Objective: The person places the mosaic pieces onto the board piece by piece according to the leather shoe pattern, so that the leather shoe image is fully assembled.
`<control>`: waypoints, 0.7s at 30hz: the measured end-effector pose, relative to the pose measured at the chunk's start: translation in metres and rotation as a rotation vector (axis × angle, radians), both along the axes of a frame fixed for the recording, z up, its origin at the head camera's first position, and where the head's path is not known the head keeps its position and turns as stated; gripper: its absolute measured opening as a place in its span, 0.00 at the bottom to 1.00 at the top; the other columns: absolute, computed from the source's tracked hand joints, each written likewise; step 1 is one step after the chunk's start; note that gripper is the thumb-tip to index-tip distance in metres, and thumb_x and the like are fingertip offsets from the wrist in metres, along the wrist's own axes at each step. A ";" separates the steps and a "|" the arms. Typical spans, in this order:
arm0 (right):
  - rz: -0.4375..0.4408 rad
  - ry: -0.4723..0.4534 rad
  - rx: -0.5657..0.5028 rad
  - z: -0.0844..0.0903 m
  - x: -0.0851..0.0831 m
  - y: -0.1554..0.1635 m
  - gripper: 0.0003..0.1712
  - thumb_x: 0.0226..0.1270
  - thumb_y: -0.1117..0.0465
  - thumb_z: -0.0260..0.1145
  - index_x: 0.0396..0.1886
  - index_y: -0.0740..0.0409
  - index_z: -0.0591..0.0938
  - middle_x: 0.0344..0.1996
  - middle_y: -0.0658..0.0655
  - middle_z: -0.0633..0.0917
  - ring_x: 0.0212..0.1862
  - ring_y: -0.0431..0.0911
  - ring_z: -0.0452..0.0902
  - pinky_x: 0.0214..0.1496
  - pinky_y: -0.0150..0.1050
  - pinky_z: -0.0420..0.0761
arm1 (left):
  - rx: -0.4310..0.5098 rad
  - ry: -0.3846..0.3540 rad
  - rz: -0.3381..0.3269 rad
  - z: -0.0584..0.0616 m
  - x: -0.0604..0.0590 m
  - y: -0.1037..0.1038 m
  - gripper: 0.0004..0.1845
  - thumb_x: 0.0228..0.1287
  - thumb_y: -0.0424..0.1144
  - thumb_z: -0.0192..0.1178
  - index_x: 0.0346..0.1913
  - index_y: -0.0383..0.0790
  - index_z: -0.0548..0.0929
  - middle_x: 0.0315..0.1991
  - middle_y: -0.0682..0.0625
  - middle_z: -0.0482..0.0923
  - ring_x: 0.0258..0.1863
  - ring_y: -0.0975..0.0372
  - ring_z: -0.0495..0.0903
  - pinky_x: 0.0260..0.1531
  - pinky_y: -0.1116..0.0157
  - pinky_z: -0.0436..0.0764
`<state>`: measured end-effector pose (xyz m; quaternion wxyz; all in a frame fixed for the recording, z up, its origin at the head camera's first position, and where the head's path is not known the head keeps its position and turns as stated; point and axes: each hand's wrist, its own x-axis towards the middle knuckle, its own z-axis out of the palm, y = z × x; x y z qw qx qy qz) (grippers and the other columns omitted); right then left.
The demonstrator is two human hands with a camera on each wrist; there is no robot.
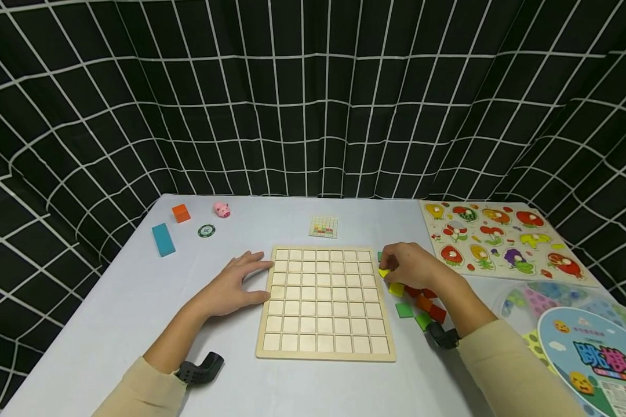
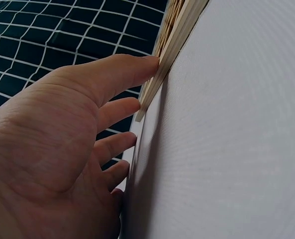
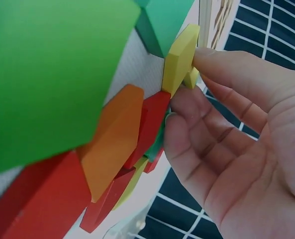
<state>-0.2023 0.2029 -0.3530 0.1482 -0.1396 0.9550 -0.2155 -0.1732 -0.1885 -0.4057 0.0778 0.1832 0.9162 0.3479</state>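
A wooden grid board (image 1: 325, 301) with empty square cells lies in the middle of the table. My left hand (image 1: 240, 284) rests flat on the table, fingers straight and touching the board's left edge (image 2: 159, 74). Right of the board, my right hand (image 1: 409, 266) pinches a yellow square tile (image 1: 384, 272) between thumb and fingers; the right wrist view shows the yellow tile (image 3: 179, 62) at the fingertips. Beneath that hand lies a pile of coloured tiles (image 1: 419, 304), red, orange, green and yellow (image 3: 112, 144).
A small pattern card (image 1: 324, 226) lies behind the board. At far left are a teal block (image 1: 163, 239), an orange cube (image 1: 181, 213), a poker chip (image 1: 206, 231) and a pink pig (image 1: 221, 209). A fruit peg puzzle (image 1: 501, 240) and game boxes (image 1: 594, 353) fill the right.
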 end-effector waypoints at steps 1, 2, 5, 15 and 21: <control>0.004 -0.003 -0.004 -0.001 0.000 0.000 0.08 0.61 0.67 0.75 0.37 0.57 0.84 0.35 0.55 0.85 0.38 0.48 0.77 0.42 0.39 0.84 | -0.002 0.001 0.001 0.000 0.000 0.000 0.35 0.61 0.45 0.70 0.72 0.46 0.76 0.80 0.40 0.61 0.83 0.40 0.47 0.80 0.37 0.44; 0.001 -0.004 -0.005 -0.001 0.000 0.000 0.08 0.61 0.67 0.75 0.38 0.57 0.84 0.36 0.54 0.86 0.38 0.47 0.77 0.43 0.39 0.84 | -0.004 0.001 0.002 -0.001 0.000 0.000 0.35 0.61 0.45 0.71 0.72 0.46 0.76 0.80 0.40 0.61 0.83 0.40 0.47 0.80 0.37 0.44; 0.010 -0.002 0.004 -0.002 0.000 -0.001 0.10 0.61 0.65 0.74 0.42 0.57 0.85 0.39 0.55 0.86 0.40 0.48 0.77 0.47 0.42 0.85 | -0.005 0.001 0.003 -0.001 0.000 0.000 0.35 0.61 0.45 0.71 0.72 0.46 0.77 0.80 0.40 0.61 0.83 0.40 0.48 0.80 0.38 0.44; -0.009 0.029 -0.086 0.002 -0.005 0.007 0.06 0.65 0.63 0.72 0.41 0.57 0.86 0.35 0.55 0.82 0.38 0.49 0.75 0.36 0.37 0.81 | -0.006 -0.002 0.007 -0.001 -0.001 0.000 0.35 0.61 0.46 0.71 0.72 0.47 0.77 0.80 0.40 0.61 0.83 0.40 0.47 0.80 0.37 0.44; -0.032 -0.045 -0.229 0.005 -0.004 0.012 0.04 0.68 0.65 0.69 0.41 0.59 0.84 0.33 0.56 0.80 0.32 0.48 0.77 0.33 0.38 0.81 | -0.003 0.002 0.004 -0.002 -0.002 0.000 0.35 0.61 0.46 0.71 0.72 0.47 0.77 0.80 0.40 0.61 0.83 0.40 0.47 0.80 0.37 0.44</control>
